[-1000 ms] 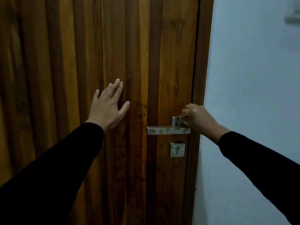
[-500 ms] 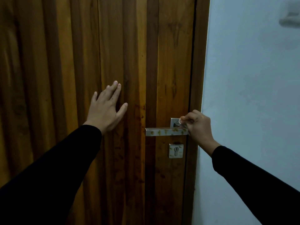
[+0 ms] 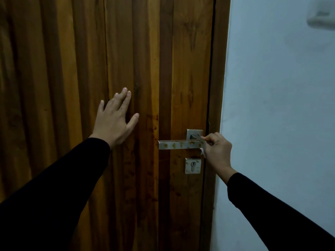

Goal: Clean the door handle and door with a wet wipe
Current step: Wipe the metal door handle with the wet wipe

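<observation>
A brown wooden door (image 3: 190,78) of vertical planks fills the left and middle. Its square metal lever handle (image 3: 179,144) carries brownish spots, and brown smears mark the wood left of and below it. My right hand (image 3: 216,151) is closed at the handle's right end, pinching a white wet wipe (image 3: 203,151), of which only a small corner shows under the fingers. My left hand (image 3: 114,120) lies flat against the door left of the handle, fingers spread, holding nothing.
A spotted metal keyhole plate (image 3: 193,165) sits just below the handle. The door frame (image 3: 217,87) runs down the right of the door. A pale blue wall (image 3: 281,105) fills the right side, with a blurred white fixture (image 3: 321,19) at top right.
My right hand has slid down from the square rose plate to the right end of the lever, and the wipe's corner now shows. The left hand stays pressed on the door.
</observation>
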`<state>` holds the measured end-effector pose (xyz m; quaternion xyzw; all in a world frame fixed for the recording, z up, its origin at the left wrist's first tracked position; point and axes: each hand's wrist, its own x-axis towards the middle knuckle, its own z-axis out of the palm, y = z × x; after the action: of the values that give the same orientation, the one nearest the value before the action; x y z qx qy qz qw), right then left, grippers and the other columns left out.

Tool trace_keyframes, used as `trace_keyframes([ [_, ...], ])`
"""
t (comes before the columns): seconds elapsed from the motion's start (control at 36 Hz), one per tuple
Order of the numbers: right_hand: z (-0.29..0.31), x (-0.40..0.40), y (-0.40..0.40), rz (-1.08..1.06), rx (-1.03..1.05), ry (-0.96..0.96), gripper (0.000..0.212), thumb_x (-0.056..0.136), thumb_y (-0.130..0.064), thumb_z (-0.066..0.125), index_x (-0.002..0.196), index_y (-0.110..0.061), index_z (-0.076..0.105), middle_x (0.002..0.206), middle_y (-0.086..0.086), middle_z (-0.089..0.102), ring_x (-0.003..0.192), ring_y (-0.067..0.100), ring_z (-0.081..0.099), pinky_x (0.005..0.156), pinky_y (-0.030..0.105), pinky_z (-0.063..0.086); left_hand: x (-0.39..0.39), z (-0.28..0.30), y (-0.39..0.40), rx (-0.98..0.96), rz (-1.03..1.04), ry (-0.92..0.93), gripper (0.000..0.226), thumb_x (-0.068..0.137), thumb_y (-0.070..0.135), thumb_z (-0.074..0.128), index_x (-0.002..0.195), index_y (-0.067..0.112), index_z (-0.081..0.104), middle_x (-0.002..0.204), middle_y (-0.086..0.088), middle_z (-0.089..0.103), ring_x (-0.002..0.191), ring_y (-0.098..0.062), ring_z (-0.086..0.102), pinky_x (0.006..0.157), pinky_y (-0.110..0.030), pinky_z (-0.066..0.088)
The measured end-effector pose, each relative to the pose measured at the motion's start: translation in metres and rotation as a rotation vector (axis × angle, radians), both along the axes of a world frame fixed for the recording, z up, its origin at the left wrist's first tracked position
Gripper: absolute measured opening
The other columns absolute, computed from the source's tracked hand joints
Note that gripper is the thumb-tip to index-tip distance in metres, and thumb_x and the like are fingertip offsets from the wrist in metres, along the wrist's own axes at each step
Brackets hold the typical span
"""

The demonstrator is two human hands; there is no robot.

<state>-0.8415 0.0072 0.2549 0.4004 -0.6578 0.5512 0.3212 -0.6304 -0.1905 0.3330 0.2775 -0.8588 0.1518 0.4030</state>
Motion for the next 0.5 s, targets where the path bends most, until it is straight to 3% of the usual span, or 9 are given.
trace_keyframes([
  [0.06, 0.001, -0.002, 0.002, -0.041, 0.061, 0.033, 0.006, 0.075, -0.001, 0.072, 0.070, -0.002, 0.068, 0.065, -0.005, 0.051, 0.057, 0.001, 0.045, 0.053, 0.005, 0.038, -0.001, 0.000, 0.001, 0.006, 0.004, -0.006, 0.069, 0.096, 0.054, 0.023, 0.151, 0.022, -0.001, 0.160, 0.002, -0.006, 0.146, -0.020, 0.004, 0.117, -0.048, 0.005],
  [0.17, 0.006, -0.010, 0.013, -0.069, 0.343, 0.091, 0.008, 0.074, 0.002, 0.070, 0.068, -0.002, 0.066, 0.068, 0.002, 0.053, 0.062, 0.021, 0.055, 0.051, 0.011, 0.034, 0.002, 0.003, 0.002, 0.019, 0.012, -0.031, 0.068, 0.096, 0.055, 0.022, 0.151, 0.022, -0.002, 0.160, 0.002, -0.007, 0.146, -0.020, 0.004, 0.117, -0.047, 0.006],
  [0.25, 0.017, -0.011, 0.025, -0.099, 0.331, 0.141, 0.005, 0.076, 0.000, 0.069, 0.077, -0.005, 0.070, 0.076, 0.006, 0.060, 0.069, 0.016, 0.053, 0.055, 0.004, 0.029, 0.003, 0.003, 0.002, 0.021, 0.007, -0.035, 0.068, 0.096, 0.054, 0.022, 0.151, 0.022, -0.002, 0.160, 0.002, -0.006, 0.146, -0.020, 0.005, 0.117, -0.048, 0.006],
  [0.36, 0.043, -0.003, 0.027, -0.099, 0.334, 0.160, 0.019, 0.080, -0.010, 0.068, 0.099, -0.012, 0.068, 0.094, 0.002, 0.062, 0.083, 0.007, 0.049, 0.064, 0.000, 0.030, 0.002, 0.003, 0.002, 0.019, 0.000, -0.031, 0.068, 0.096, 0.054, 0.023, 0.152, 0.021, -0.001, 0.160, 0.001, -0.006, 0.146, -0.021, 0.005, 0.117, -0.048, 0.007],
  [0.5, 0.064, 0.007, 0.016, -0.026, 0.448, 0.179, 0.014, 0.083, -0.006, 0.065, 0.092, -0.013, 0.072, 0.096, -0.001, 0.060, 0.087, 0.010, 0.054, 0.066, 0.004, 0.034, 0.003, 0.004, 0.002, 0.022, -0.003, -0.035, 0.068, 0.097, 0.054, 0.022, 0.152, 0.021, -0.001, 0.160, 0.001, -0.006, 0.146, -0.021, 0.006, 0.117, -0.048, 0.007],
])
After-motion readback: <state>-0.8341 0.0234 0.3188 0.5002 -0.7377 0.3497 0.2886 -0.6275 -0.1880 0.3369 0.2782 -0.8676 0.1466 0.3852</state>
